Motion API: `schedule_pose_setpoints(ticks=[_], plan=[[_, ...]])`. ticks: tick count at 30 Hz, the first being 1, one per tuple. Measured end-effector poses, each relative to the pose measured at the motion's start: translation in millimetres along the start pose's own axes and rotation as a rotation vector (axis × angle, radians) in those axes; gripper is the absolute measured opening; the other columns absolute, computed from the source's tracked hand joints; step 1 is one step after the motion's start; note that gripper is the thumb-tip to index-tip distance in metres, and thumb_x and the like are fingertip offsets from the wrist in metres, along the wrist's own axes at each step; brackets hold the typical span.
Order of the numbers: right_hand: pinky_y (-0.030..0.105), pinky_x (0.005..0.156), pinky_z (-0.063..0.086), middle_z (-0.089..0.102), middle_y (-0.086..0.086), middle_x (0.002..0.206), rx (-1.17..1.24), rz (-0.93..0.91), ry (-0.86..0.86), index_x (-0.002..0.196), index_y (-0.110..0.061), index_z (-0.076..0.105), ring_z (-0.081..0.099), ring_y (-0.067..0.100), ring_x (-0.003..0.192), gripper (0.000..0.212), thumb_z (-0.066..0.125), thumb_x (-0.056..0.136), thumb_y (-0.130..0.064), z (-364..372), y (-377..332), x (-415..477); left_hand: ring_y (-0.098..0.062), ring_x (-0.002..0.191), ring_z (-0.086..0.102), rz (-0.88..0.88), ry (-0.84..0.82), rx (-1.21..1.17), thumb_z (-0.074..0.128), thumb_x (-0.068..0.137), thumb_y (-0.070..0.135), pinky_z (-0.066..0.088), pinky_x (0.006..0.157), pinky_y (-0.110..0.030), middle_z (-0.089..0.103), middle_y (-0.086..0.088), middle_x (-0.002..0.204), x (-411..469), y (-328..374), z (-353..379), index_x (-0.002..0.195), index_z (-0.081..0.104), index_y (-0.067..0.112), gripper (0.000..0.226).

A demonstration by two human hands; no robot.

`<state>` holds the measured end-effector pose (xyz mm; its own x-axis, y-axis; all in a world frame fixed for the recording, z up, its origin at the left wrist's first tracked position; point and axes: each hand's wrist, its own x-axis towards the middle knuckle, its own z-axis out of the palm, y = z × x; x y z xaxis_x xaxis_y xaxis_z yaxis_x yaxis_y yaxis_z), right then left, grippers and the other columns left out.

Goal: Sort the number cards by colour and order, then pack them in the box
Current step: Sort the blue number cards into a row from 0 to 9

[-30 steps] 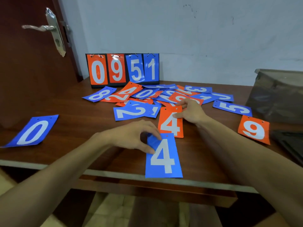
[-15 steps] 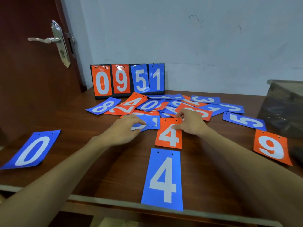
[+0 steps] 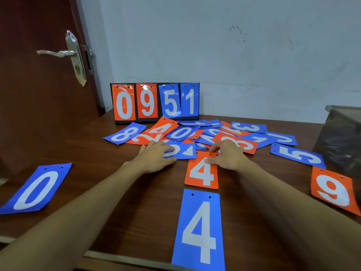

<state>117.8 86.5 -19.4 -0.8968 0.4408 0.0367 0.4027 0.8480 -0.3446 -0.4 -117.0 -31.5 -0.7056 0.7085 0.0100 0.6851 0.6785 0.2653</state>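
Presses flat left hand [image 3: 154,155] on blue card [image 3: 185,152], loose right hand [image 3: 229,155] on orange card [image 3: 202,173], twelve o'clock, gripping neither; likely thin, slick, best lifted by edges.

Brown door [image 3: 29,114] w/ metal handle [image 3: 56,53] left; pale wall [image 3: 234,55] behind table [image 3: 97,153].

On a wooden table [image 3: 88,153], left hand [image 3: 154,157] flat on a blue card [image 3: 184,151], right hand [image 3: 229,156] touching orange 4 card [image 3: 202,174]

Pale wall [image 3: 234,55], door [image 3: 29,104], seemingly wooden table [image 3: 88,151]
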Motion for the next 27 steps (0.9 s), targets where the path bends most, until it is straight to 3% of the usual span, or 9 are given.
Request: schedule_pose_setpoints(ticks=[3, 7, 11, 17, 19, 23, 25, 27], plan=[[0.047, 0.107, 0.025, 0.058, 0.000, 0.127, 0.051, -0.011, 0.051, 0.122, -0.023, 0.057, 0.048, 0.020, 0.122, 0.044, 0.059, 0.087, -0.049, 2, -10, 3, -0.017, 0.134, 0.032, -0.002, 0.066, -0.142, 0.062, 0.084, 0.049, 0.031, 0.109, -0.041, 0.036, 0.001, 0.146, -6, -7, 0, 0.137, 0.043, 0.028, 0.060], [0.050, 0.109, 0.023, 0.059, 0.003, 0.125, -0.037, 0.036, 0.023, 0.126, -0.019, 0.051, 0.050, 0.023, 0.121, 0.062, 0.043, 0.086, -0.067, 12, -40, 17, -0.022, 0.135, 0.031, -0.127, 0.090, -0.217, 0.066, 0.076, 0.058, 0.034, 0.109, -0.043, 0.035, -0.002, 0.147, -10, -26, -5, 0.140, 0.040, 0.024, 0.076], [0.053, 0.108, 0.023, 0.056, 0.005, 0.128, -0.090, 0.037, -0.004, 0.125, -0.016, 0.048, 0.046, 0.027, 0.125, 0.076, 0.056, 0.075, -0.071, 24, -68, 33, -0.023, 0.136, 0.032, -0.142, 0.003, -0.219, 0.066, 0.081, 0.048, 0.034, 0.110, -0.046, 0.038, -0.004, 0.147, -3, -43, -7, 0.141, 0.040, 0.024, 0.070], [0.053, 0.110, 0.021, 0.054, 0.003, 0.128, 0.057, 0.088, -0.046, 0.125, -0.015, 0.048, 0.046, 0.025, 0.124, 0.069, 0.077, 0.072, -0.046, 31, -92, 53, -0.022, 0.131, 0.039, -0.146, 0.035, -0.355, 0.077, 0.075, 0.036, 0.041, 0.105, -0.042, 0.040, -0.004, 0.143, 8, -44, -10, 0.139, 0.040, 0.026, 0.075], [0.050, 0.110, 0.030, 0.054, 0.002, 0.128, 0.111, 0.067, -0.028, 0.123, -0.016, 0.051, 0.048, 0.023, 0.122, 0.064, 0.080, 0.071, -0.040, 27, -91, 56, -0.021, 0.128, 0.042, -0.154, 0.050, -0.392, 0.079, 0.073, 0.037, 0.044, 0.102, -0.039, 0.040, -0.004, 0.142, 9, -44, -10, 0.139, 0.040, 0.024, 0.078], [0.028, 0.089, 0.044, 0.054, 0.006, 0.130, 0.207, 0.030, 0.011, 0.125, -0.010, 0.054, 0.052, 0.023, 0.119, 0.057, 0.079, 0.075, -0.024, 7, -79, 49, -0.020, 0.118, 0.048, -0.146, 0.059, -0.382, 0.076, 0.075, 0.036, 0.048, 0.097, -0.037, 0.045, -0.005, 0.135, 10, -39, -9, 0.137, 0.044, 0.022, 0.071], [0.025, 0.080, 0.042, 0.057, 0.008, 0.128, 0.184, 0.013, 0.040, 0.119, -0.009, 0.059, 0.055, 0.023, 0.115, 0.049, 0.078, 0.076, -0.022, -3, -67, 45, -0.020, 0.117, 0.050, -0.148, 0.049, -0.340, 0.074, 0.077, 0.038, 0.047, 0.099, -0.040, 0.049, -0.005, 0.131, 9, -34, -10, 0.134, 0.048, 0.022, 0.064], [0.026, 0.082, 0.043, 0.059, 0.008, 0.127, 0.200, -0.007, 0.087, 0.115, -0.009, 0.063, 0.056, 0.023, 0.114, 0.042, 0.077, 0.077, -0.022, -9, -55, 42, -0.021, 0.118, 0.049, -0.133, 0.033, -0.236, 0.070, 0.080, 0.042, 0.042, 0.102, -0.044, 0.052, -0.003, 0.128, 9, -29, -10, 0.128, 0.055, 0.023, 0.053]])
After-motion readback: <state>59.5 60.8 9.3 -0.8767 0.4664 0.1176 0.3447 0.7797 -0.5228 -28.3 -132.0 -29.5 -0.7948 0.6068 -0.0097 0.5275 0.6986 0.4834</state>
